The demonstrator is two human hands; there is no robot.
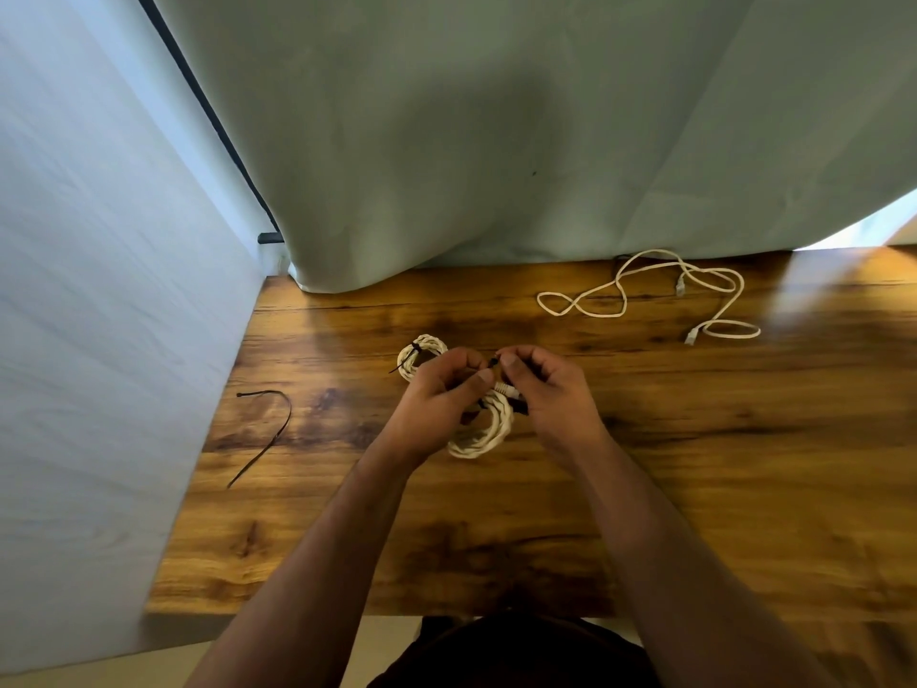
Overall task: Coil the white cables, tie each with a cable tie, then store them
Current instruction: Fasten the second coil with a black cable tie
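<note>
A coiled white cable [484, 432] hangs between my hands just above the wooden table [546, 513]. My left hand [436, 399] grips the coil's upper left side. My right hand [551, 394] pinches a black cable tie [494, 362] at the top of that coil; most of the tie is hidden by my fingers. Behind my left hand lies a second coiled white cable [419, 355], bound with a black tie. A loose, uncoiled white cable [660, 295] sprawls at the far right of the table.
A spare black cable tie [270, 429] lies on the table's left part. A pale green curtain [496, 141] hangs over the table's far edge. A white wall [99, 290] borders the left side. The table's near edge runs close to my body.
</note>
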